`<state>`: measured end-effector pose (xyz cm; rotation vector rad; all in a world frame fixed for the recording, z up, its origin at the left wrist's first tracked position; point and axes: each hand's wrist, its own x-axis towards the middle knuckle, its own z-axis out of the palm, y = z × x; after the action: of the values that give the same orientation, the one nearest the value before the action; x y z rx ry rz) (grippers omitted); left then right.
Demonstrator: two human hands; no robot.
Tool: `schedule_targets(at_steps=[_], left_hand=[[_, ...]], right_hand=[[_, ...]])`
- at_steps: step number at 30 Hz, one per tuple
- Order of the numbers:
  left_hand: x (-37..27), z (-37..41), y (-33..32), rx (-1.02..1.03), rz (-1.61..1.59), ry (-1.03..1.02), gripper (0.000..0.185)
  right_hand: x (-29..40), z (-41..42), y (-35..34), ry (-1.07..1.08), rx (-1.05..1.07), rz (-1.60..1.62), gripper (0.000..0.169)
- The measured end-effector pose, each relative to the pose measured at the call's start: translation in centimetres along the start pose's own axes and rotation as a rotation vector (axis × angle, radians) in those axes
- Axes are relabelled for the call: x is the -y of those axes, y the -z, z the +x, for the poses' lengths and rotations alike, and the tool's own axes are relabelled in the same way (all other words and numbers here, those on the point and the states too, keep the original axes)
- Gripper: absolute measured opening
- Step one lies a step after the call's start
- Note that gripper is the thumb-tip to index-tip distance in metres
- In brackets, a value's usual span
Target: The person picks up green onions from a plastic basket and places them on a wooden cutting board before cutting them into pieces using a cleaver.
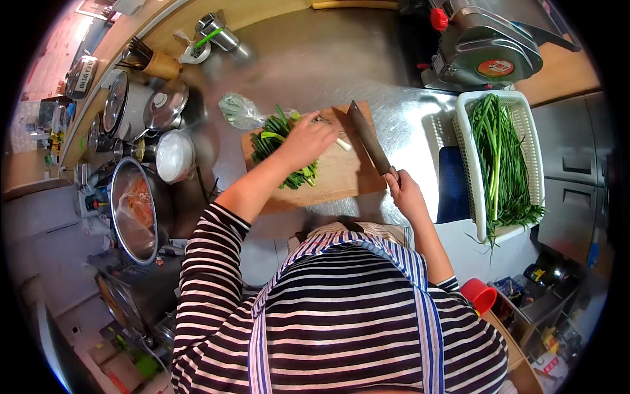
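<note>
My right hand (pixel 407 193) grips the handle of a Chinese cleaver (pixel 368 140), whose broad blade slants away over the right side of a wooden cutting board (pixel 344 175). My left hand (pixel 311 139) hovers over or rests at the board's middle, its fingers pointing right; whether they pinch anything is hidden. Beneath and left of it lies a pile of cut green scallion leaves (pixel 268 140). Just right of the left fingers is a white scallion stalk piece (pixel 343 144). Small dark trimmings (pixel 322 119) lie by the fingertips.
A white plastic basket (pixel 534 162) of long green leaves (pixel 499 162) stands right, near a metal machine (pixel 487 54). A clear plastic bag (pixel 238 109) lies beyond the board. To the left are a steel basin (pixel 156 221), a lidded pan (pixel 166 106) and a white bowl (pixel 174 156).
</note>
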<state>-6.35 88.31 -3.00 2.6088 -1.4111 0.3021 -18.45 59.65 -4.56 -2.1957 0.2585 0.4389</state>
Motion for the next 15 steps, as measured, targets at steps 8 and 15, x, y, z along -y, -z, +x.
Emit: schedule_targets(at_steps=[8, 15], left_hand=[[-9.4, -2.2, -7.2, 0.022, -0.155, 0.170, 0.024], [-9.7, -3.2, -8.0, -0.119, -0.375, 0.607, 0.029]], right_hand=[[1.2, -0.4, -0.8, 0.003, 0.019, -0.044, 0.045], [0.6, -1.3, -1.4, -0.010, -0.038, -0.149, 0.043]])
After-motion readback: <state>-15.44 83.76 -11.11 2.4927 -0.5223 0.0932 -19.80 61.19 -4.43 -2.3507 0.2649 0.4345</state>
